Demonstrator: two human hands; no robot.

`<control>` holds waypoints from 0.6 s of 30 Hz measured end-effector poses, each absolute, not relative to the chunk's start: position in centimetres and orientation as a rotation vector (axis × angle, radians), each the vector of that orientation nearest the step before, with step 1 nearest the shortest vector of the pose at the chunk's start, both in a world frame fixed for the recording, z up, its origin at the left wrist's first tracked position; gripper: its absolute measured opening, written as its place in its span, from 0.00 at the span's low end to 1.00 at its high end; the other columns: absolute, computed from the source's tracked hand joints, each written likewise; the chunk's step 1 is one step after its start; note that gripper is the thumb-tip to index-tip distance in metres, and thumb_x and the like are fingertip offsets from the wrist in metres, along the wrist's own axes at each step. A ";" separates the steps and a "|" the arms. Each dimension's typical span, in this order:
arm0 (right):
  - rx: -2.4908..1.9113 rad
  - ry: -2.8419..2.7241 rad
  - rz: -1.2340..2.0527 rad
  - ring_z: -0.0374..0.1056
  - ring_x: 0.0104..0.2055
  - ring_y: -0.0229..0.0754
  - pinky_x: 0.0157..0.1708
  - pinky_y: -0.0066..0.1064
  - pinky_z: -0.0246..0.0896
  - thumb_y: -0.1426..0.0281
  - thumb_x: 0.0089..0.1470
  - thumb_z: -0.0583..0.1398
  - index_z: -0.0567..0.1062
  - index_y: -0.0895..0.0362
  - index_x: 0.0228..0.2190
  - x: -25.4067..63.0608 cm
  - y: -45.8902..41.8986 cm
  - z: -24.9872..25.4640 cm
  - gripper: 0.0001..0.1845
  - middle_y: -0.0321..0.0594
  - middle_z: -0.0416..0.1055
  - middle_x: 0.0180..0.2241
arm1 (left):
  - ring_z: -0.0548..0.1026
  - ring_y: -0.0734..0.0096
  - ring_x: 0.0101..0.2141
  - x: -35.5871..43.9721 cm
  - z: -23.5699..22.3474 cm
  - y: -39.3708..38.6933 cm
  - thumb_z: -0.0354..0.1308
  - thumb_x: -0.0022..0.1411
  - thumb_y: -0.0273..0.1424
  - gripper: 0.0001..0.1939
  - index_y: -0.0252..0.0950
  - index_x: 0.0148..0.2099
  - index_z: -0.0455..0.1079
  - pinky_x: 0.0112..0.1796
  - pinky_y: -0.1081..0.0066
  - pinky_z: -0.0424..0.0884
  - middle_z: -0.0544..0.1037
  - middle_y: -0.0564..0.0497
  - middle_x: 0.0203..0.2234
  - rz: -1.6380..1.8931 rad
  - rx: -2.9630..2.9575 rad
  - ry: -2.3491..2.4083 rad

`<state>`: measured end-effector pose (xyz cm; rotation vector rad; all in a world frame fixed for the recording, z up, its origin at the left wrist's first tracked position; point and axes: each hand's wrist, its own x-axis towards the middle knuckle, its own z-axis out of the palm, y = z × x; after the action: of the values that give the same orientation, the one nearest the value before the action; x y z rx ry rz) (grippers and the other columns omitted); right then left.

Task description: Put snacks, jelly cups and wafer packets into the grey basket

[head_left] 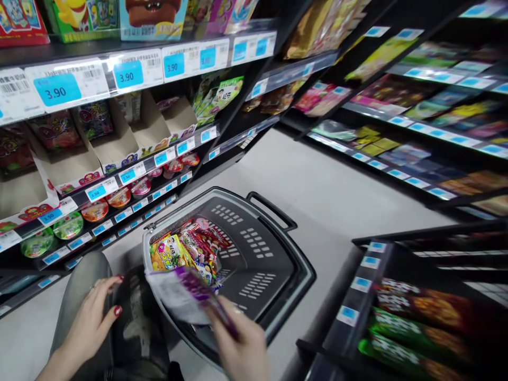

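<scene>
My right hand (238,344) is at the bottom centre, fingers closed on a flat white and purple snack packet (184,291), blurred by motion, held over the near rim of a dark grey shopping basket (278,259). Inside the basket's left end lie several colourful snack packets (186,248), one yellow. My left hand (93,317) rests lower left on my grey-trousered knee (75,296), fingers loosely spread, holding nothing.
The basket sits on a pale floor (317,180) in a narrow shop aisle. Left shelves (119,74) carry blue price tags, cardboard display boxes and round jelly cups. Dark shelves with packets line the right side (416,127) and a low rack stands at lower right (397,312).
</scene>
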<state>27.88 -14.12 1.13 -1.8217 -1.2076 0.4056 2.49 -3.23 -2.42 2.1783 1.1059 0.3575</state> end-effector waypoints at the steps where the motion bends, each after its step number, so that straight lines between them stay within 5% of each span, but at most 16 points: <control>1: -1.864 -1.152 0.335 0.73 0.33 0.45 0.35 0.30 0.69 0.65 0.52 0.56 0.78 0.57 0.34 29.8 -14.4 0.8 0.13 0.43 0.77 0.33 | 0.71 0.61 0.47 2.2 -2.8 -3.0 0.47 0.62 0.36 0.19 0.42 0.55 0.59 0.47 0.58 0.68 0.72 0.46 0.48 0.314 2.180 1.168; 7: -2.055 -1.124 0.489 0.71 0.39 0.49 0.42 0.35 0.65 0.63 0.48 0.54 0.78 0.58 0.32 38.4 -13.1 -4.8 0.16 0.45 0.76 0.35 | 0.70 0.60 0.47 2.3 -3.4 -1.3 0.47 0.62 0.33 0.14 0.41 0.50 0.64 0.48 0.57 0.68 0.74 0.49 0.44 0.114 2.295 1.128; 13: -2.134 -1.130 0.775 0.69 0.43 0.50 0.45 0.38 0.61 0.66 0.45 0.53 0.76 0.59 0.38 40.4 -10.7 -12.3 0.19 0.47 0.75 0.39 | 0.67 0.68 0.48 14.1 -3.6 -0.8 0.50 0.60 0.30 0.14 0.41 0.49 0.64 0.51 0.68 0.63 0.73 0.51 0.45 0.004 2.393 0.659; 18: -2.098 -1.175 0.920 0.70 0.40 0.48 0.42 0.36 0.63 0.67 0.45 0.53 0.75 0.61 0.37 39.8 -11.0 -15.2 0.19 0.45 0.76 0.35 | 0.64 0.56 0.52 22.1 -6.8 -0.9 0.54 0.58 0.34 0.18 0.33 0.50 0.65 0.51 0.53 0.60 0.69 0.42 0.49 -0.222 2.444 0.527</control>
<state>39.82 -10.99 -15.18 -2.0978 -1.1755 0.9199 22.15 -0.86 -6.78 2.4439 0.5267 -0.2223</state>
